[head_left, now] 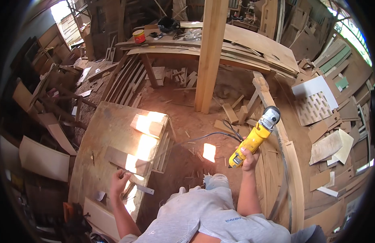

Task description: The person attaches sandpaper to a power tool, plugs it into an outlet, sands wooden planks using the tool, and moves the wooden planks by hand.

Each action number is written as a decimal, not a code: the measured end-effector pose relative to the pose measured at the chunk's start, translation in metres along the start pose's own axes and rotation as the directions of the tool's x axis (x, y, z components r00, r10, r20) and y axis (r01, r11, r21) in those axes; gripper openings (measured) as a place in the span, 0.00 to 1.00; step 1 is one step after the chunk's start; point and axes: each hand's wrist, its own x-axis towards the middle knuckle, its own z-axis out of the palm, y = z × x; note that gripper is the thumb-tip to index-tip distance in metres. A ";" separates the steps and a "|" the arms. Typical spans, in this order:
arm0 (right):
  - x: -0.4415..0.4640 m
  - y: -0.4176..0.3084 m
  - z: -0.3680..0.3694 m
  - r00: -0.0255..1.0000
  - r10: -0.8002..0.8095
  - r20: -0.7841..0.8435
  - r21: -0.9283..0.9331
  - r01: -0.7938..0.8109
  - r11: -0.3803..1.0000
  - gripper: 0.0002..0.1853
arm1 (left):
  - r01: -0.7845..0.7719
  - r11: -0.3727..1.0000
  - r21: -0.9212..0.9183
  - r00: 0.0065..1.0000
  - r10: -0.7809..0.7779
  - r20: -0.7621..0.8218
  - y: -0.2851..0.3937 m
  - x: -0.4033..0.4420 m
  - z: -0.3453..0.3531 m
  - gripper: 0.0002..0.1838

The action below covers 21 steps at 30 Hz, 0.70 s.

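Note:
My right hand (250, 158) is wrapped around the yellow body of an angle grinder (254, 141), raised over the floor on the right. Its grey metal head points up and away from me, and a dark cord (203, 134) trails off to the left. My left hand (119, 183) is above the near right part of the wooden worktable (96, 137), its fingers curled together. Whatever they pinch, if anything, is too small to make out. Just right of this hand, a pale flat metal strip (145, 189) juts past the table edge. A board (125, 158) lies beyond the hand.
A wooden post (209, 60) stands ahead, before a long bench (167, 47) stacked with boards and a red-yellow can (139, 36). A long timber beam (290, 162) runs along my right. Wood scraps (231, 112) litter the floor. Panels (317, 107) are piled at far right.

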 end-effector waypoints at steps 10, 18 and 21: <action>0.035 0.018 0.036 0.862 0.285 0.418 -0.081 -0.277 0.957 0.20 | -0.282 0.820 -0.498 0.957 0.204 -0.207 0.144 -0.007 0.068 0.15; 0.062 0.038 0.032 0.554 0.393 0.734 -0.234 -0.336 0.912 0.23 | -0.174 0.783 -0.597 0.981 0.191 -0.036 0.172 0.011 0.179 0.15; 0.065 0.033 0.034 0.477 0.427 0.768 -0.258 -0.381 0.888 0.24 | -0.133 0.788 -0.601 0.980 0.193 0.036 0.175 0.008 0.221 0.16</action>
